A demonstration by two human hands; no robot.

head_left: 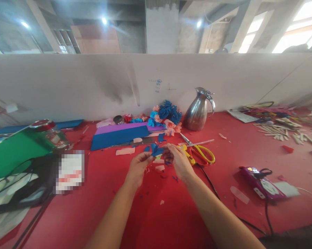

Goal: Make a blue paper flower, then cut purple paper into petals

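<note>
Both hands meet over the red table [171, 214] and pinch a small blue paper flower [156, 150] between them. My left hand [139, 166] holds it from the left with thumb and fingers closed. My right hand [177, 159] grips it from the right, fingers curled. Small blue and pink paper scraps [159, 168] lie on the table just under the hands. Yellow-handled scissors [201, 152] rest right beside my right hand.
A bunch of blue and pink paper flowers [165, 116] and blue and purple paper sheets [122, 133] lie by the white wall. A steel jug [197, 110] stands behind the scissors. A purple device with cable [259, 181] sits right; wooden sticks [283, 129] far right; green sheet and jar [45, 131] left.
</note>
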